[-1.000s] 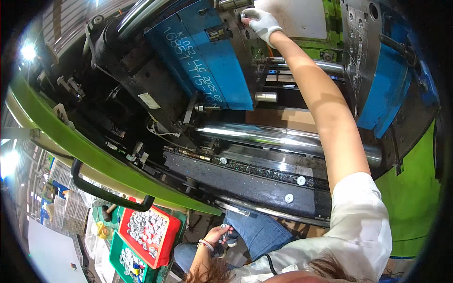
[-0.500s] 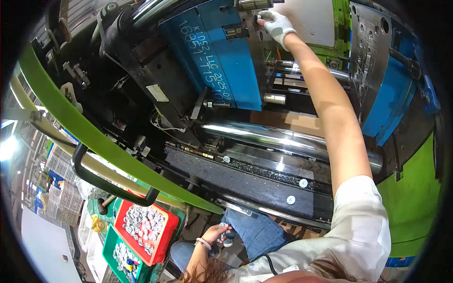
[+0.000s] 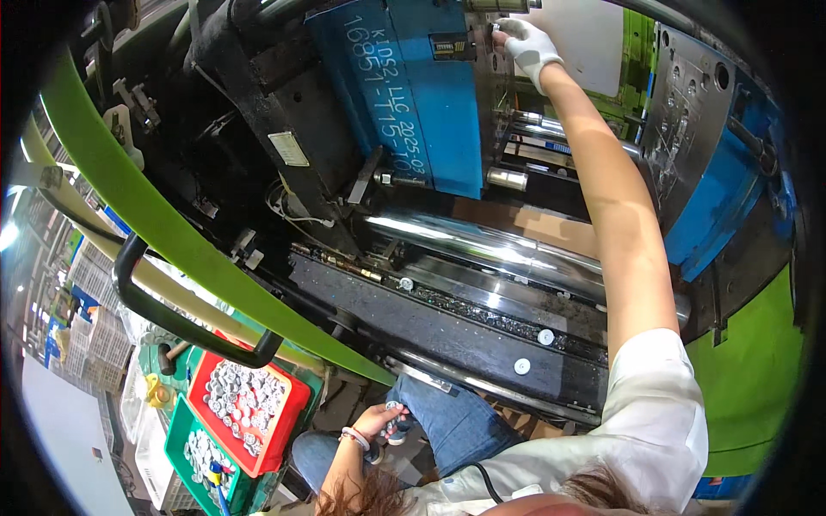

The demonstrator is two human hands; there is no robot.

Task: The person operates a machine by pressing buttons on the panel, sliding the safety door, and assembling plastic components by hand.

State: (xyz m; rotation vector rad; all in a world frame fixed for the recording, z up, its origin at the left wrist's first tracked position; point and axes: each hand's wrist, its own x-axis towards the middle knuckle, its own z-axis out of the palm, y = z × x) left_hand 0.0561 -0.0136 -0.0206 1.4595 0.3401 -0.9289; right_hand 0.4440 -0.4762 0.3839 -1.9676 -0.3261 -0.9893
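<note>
Reading our view as a clock face, our right hand (image 3: 527, 47), in a white glove with bare fingertips, reaches up to one o'clock. Its fingertips are drawn narrow around a tiny shiny piece (image 3: 496, 27) at the edge of the left mould half (image 3: 430, 112) — we cannot tell whether they grip it or only touch it. That blue block sits at twelve o'clock, and the right mould half (image 3: 688, 112) faces it across the gap from two o'clock.

Our left hand (image 3: 377, 421) lies low, just past six, by the jeans (image 3: 452, 426); its fingers are curled closed around some small round pieces (image 3: 393, 406).

Toward the centre, a thick steel bar (image 3: 482, 245) crosses below the mould. Pale discs (image 3: 546, 337) lie on the dark machine bed (image 3: 430, 331), two of them near four o'clock.

Between seven and eight, a red tray (image 3: 295, 408) heaped with grey pieces (image 3: 237, 396) touches a green tray (image 3: 181, 421) of paler ones. A hammer (image 3: 166, 359) rests at eight — just beyond them — and the green door frame (image 3: 202, 267) curves past nine.
</note>
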